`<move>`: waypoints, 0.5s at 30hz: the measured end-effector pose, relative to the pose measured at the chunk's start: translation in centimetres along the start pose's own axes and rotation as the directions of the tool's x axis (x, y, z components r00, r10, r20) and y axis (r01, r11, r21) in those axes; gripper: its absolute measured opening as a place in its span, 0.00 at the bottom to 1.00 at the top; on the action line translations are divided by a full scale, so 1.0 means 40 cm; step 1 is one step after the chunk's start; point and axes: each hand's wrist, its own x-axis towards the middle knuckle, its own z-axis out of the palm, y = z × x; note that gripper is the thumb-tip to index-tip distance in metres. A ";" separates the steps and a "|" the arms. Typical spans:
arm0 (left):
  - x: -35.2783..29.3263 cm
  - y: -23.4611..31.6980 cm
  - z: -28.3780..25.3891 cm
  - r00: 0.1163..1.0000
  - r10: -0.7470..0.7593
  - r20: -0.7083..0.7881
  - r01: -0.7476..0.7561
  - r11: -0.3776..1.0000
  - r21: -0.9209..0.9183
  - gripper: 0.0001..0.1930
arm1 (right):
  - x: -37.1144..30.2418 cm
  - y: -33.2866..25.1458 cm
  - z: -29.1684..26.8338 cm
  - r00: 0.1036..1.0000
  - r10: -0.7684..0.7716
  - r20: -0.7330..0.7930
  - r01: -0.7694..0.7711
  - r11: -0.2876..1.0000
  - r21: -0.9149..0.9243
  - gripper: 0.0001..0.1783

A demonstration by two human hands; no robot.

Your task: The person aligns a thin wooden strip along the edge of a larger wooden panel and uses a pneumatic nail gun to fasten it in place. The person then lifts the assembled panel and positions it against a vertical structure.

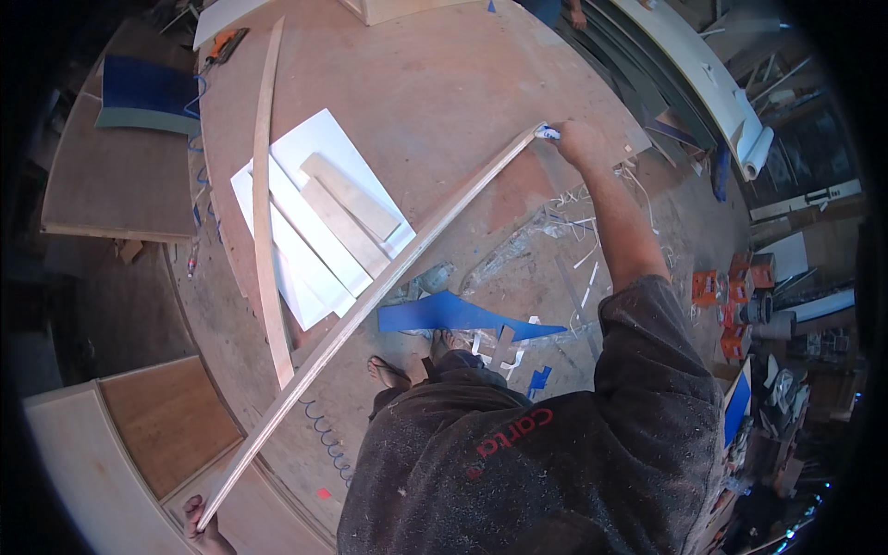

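Observation:
A long, narrow, pale wooden board [379, 289] runs diagonally in front of me, from lower left to upper right over the large brown worktable. My left hand [205, 532] has its fingers wrapped round the board's near left end. At the far right end, my right hand [578, 146] is closed on a small blue-and-white thing [548, 133] against the board's tip; its kind is too small to tell. Beneath the board's left side lie a white panel [328, 139], several short pale strips [347, 196] and a long thin wooden strip [262, 185].
An orange-and-black power tool [222, 46] lies at the brown worktable's [416, 92] far left corner. A coiled blue hose [324, 435] hangs at lower left. Below the table's near edge are a blue curved sheet [444, 313] and plastic scraps. Another person's hand [578, 18] shows at the far edge.

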 end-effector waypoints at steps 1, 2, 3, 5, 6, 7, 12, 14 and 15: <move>-0.002 0.006 0.006 1.000 -0.001 -0.001 0.001 1.000 -0.006 0.13 | 0.007 0.004 0.009 1.000 0.000 -0.014 0.000 1.000 -0.027 0.15; -0.005 0.014 0.009 1.000 -0.002 -0.008 0.002 1.000 -0.009 0.13 | 0.012 0.000 0.013 1.000 -0.005 -0.029 0.004 0.999 -0.051 0.14; -0.004 0.015 0.012 1.000 0.012 -0.010 -0.012 1.000 -0.007 0.13 | 0.018 -0.012 0.009 0.999 -0.024 -0.029 0.022 0.998 -0.064 0.14; 0.000 0.016 0.018 0.999 0.041 -0.011 -0.041 0.999 -0.003 0.12 | 0.026 -0.035 0.000 0.998 -0.060 -0.029 0.057 0.994 -0.091 0.15; -0.004 0.023 0.024 1.000 0.015 -0.022 -0.015 1.000 -0.011 0.12 | 0.024 -0.032 0.009 0.996 -0.073 -0.053 0.068 0.994 -0.080 0.15; -0.007 0.036 0.035 0.999 -0.011 -0.033 0.010 1.000 -0.020 0.12 | 0.019 -0.028 0.018 0.993 -0.084 -0.078 0.079 0.994 -0.070 0.15; -0.018 0.045 0.025 1.000 -0.020 -0.007 0.019 0.998 -0.057 0.11 | -0.005 -0.048 0.025 0.988 -0.136 -0.072 0.128 0.987 -0.098 0.16; -0.021 0.036 0.027 1.000 -0.017 -0.011 0.016 0.997 -0.070 0.10 | -0.012 -0.058 0.021 0.985 -0.154 -0.081 0.146 0.985 -0.093 0.16; -0.014 0.040 0.036 0.999 -0.031 -0.011 0.030 0.998 -0.048 0.10 | -0.028 -0.061 0.013 0.984 -0.161 -0.080 0.153 0.983 -0.097 0.16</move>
